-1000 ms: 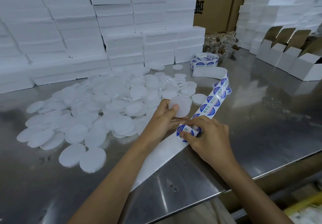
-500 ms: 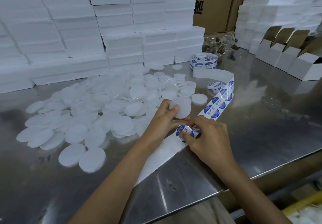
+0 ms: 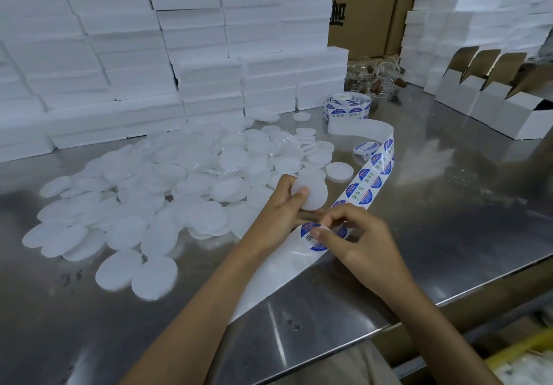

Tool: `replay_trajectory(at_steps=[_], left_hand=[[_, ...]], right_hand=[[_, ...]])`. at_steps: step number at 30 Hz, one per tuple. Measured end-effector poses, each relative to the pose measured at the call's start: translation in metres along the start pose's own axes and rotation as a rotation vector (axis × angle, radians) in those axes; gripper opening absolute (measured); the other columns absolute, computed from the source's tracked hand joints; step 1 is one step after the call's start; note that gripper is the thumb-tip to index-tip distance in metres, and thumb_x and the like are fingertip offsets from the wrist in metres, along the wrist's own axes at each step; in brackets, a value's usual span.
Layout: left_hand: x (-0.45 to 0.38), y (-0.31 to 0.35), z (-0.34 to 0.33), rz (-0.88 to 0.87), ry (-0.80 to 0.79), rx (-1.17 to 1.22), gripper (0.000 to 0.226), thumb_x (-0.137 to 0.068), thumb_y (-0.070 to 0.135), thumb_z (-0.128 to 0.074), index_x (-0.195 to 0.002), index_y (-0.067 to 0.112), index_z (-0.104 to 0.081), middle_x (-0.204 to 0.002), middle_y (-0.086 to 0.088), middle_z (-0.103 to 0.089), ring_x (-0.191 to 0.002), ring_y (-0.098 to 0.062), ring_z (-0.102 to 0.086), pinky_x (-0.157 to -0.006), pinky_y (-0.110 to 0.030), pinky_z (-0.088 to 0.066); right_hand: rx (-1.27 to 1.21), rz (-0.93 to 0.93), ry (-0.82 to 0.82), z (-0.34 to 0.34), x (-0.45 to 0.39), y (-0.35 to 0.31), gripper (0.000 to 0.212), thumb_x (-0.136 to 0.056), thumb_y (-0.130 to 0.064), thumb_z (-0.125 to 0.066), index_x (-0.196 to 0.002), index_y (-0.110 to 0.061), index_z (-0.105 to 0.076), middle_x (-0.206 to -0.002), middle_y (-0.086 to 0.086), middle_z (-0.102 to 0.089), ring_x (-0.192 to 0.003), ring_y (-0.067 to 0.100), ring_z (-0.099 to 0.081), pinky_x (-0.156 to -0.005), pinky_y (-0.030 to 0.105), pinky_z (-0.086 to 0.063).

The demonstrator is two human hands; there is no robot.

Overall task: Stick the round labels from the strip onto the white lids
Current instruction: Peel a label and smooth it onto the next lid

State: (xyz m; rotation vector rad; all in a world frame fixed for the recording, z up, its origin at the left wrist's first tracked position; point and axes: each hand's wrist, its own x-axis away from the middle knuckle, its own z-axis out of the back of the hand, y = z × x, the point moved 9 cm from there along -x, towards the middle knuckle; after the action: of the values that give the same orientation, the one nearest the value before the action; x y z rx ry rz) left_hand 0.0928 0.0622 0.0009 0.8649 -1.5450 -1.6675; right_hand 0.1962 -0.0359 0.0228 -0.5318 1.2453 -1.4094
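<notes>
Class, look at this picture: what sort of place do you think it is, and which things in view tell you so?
Probably a small packing workshop. Stacks of white boxes line a steel table, a heap of white lids covers it, and a roll of labels feeds a strip.

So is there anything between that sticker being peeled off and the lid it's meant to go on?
Nothing visible. The right hand pinches the round label at the strip's near end, and the left hand holds a bare white lid just above it. Only open air lies between them.
</notes>
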Motion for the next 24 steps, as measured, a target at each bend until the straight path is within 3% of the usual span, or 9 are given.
replay_trajectory(at_steps=[5,9,12,15,18,24], left_hand=[[-0.001,-0.003,0.003,0.067,0.066,-0.006,0.029,-0.108,0.025,-0.044,-0.133,0.011,-0.047,-0.135,-0.014,-0.062,-0.117,-0.033,-0.066,-0.105,-0.054,-0.049],[0.001,-0.010,0.008,0.157,0.098,0.163,0.028,-0.105,0.020,-0.054,-0.131,0.010,-0.054,-0.129,-0.018,-0.066,-0.104,-0.035,-0.073,-0.096,-0.052,-0.057],[0.000,-0.003,0.021,0.121,0.155,0.269,0.032,-0.100,0.008,-0.058,-0.132,0.010,-0.062,-0.131,-0.018,-0.065,-0.112,-0.037,-0.068,-0.096,-0.047,-0.058],[0.000,0.011,0.028,0.038,0.148,0.429,0.039,-0.101,0.000,-0.053,-0.135,0.018,-0.063,-0.131,-0.016,-0.065,-0.108,-0.034,-0.071,-0.094,-0.039,-0.059],[0.002,0.018,0.028,0.005,0.108,0.524,0.039,-0.104,0.003,-0.047,-0.134,0.020,-0.063,-0.128,-0.015,-0.068,-0.110,-0.031,-0.071,-0.093,-0.039,-0.059],[0.002,0.015,0.036,0.056,0.163,0.694,0.030,-0.100,0.015,-0.056,-0.128,0.011,-0.067,-0.114,-0.018,-0.074,-0.105,-0.031,-0.073,-0.087,-0.039,-0.061]], right_hand=[[-0.474,-0.127,0.072,0.013,0.003,0.009,0.014,-0.089,-0.004,-0.070,-0.080,-0.008,-0.060,-0.091,0.021,-0.069,-0.083,0.022,-0.065,-0.079,0.029,-0.051],[-0.675,-0.225,0.152,0.018,-0.013,0.013,0.011,-0.089,-0.003,-0.067,-0.088,-0.011,-0.059,-0.087,0.010,-0.071,-0.079,0.021,-0.069,-0.068,0.030,-0.057],[-0.665,-0.248,0.159,0.017,-0.032,0.010,0.014,-0.088,-0.002,-0.069,-0.096,-0.009,-0.060,-0.092,0.009,-0.075,-0.082,0.020,-0.070,-0.073,0.030,-0.057],[-0.585,-0.265,0.135,0.007,-0.049,0.004,0.020,-0.085,-0.004,-0.073,-0.101,-0.008,-0.061,-0.092,0.005,-0.077,-0.081,0.018,-0.070,-0.071,0.026,-0.054],[-0.528,-0.238,0.079,-0.008,-0.062,-0.006,0.022,-0.084,-0.002,-0.074,-0.099,-0.010,-0.060,-0.093,0.006,-0.077,-0.078,0.014,-0.071,-0.064,0.018,-0.053],[-0.377,-0.167,0.042,-0.034,-0.077,-0.015,0.025,-0.082,0.002,-0.074,-0.093,-0.012,-0.056,-0.097,0.013,-0.073,-0.082,0.017,-0.070,-0.069,0.019,-0.056]])
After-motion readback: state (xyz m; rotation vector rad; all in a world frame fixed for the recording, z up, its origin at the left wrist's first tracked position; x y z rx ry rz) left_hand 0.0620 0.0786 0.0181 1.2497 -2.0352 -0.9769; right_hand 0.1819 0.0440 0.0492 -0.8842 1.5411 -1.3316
